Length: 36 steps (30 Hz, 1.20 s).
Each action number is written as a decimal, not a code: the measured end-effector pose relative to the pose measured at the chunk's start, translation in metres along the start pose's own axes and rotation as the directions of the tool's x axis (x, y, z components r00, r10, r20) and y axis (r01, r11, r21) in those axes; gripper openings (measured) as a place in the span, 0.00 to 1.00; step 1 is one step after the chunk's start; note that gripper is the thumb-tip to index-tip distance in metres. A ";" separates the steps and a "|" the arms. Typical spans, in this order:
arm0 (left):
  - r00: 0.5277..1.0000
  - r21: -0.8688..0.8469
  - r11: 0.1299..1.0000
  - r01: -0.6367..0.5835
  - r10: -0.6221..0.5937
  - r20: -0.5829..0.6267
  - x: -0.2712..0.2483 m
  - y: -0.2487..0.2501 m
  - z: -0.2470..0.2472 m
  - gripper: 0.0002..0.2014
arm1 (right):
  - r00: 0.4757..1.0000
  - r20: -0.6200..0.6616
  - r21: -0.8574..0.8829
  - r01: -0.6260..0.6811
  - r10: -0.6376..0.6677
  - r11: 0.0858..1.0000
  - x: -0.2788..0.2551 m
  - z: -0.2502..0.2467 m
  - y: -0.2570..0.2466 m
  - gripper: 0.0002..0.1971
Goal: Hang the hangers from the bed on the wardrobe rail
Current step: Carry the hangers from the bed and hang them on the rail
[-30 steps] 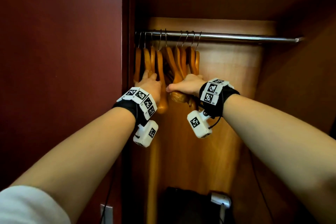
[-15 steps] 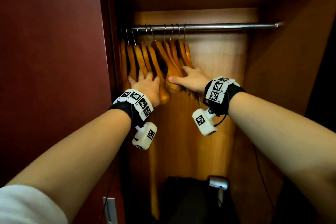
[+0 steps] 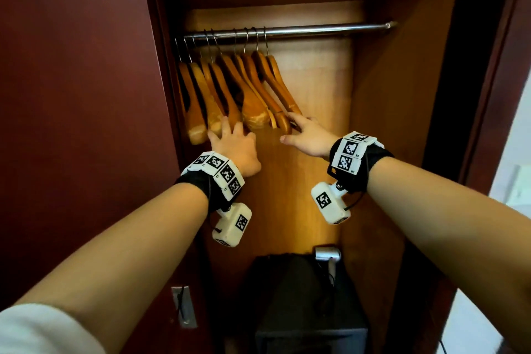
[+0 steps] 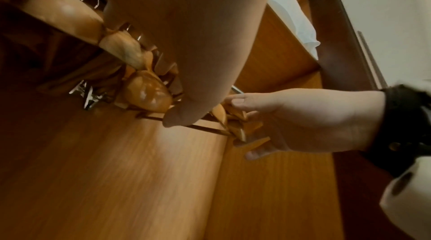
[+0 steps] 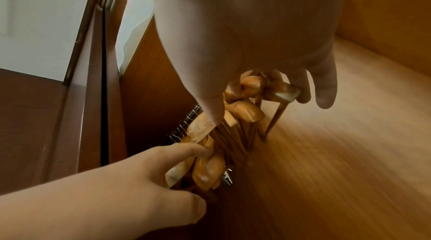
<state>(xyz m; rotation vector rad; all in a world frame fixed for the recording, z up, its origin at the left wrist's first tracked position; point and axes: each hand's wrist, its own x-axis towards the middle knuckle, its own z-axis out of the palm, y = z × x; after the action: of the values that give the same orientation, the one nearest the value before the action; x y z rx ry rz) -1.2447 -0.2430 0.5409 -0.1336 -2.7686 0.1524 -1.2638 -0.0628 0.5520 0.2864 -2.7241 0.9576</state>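
Head cam is looking fwd and slightly down into the wardrobe, mid-distance. Both wrist cams are looking up along the palms, v. close, facing each other. All three are sharing the orange-brown wooden hangers (image 3: 253, 95) (image 4: 149, 94) (image 5: 242, 109).

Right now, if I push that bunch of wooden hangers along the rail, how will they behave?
The hangers look like stiff wood, so they probably won't bend. Each hangs by a thin wire hook on the smooth metal rail, so they should slide and swing easily. They are crowded and angled, so they will likely knock together, maybe tangle at the clips.
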 end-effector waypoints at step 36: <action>0.522 -0.831 0.270 -0.486 0.853 -0.028 -0.384 0.599 -0.096 0.13 | 0.522 -0.431 0.347 -0.656 0.735 0.670 -0.667 -0.273 0.254 0.25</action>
<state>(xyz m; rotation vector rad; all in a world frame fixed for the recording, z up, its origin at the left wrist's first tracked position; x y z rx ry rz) -0.8092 0.3147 0.4217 -1.8003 -2.7005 -0.9464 -0.6514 0.3743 0.4179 -1.0226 -2.1850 1.1734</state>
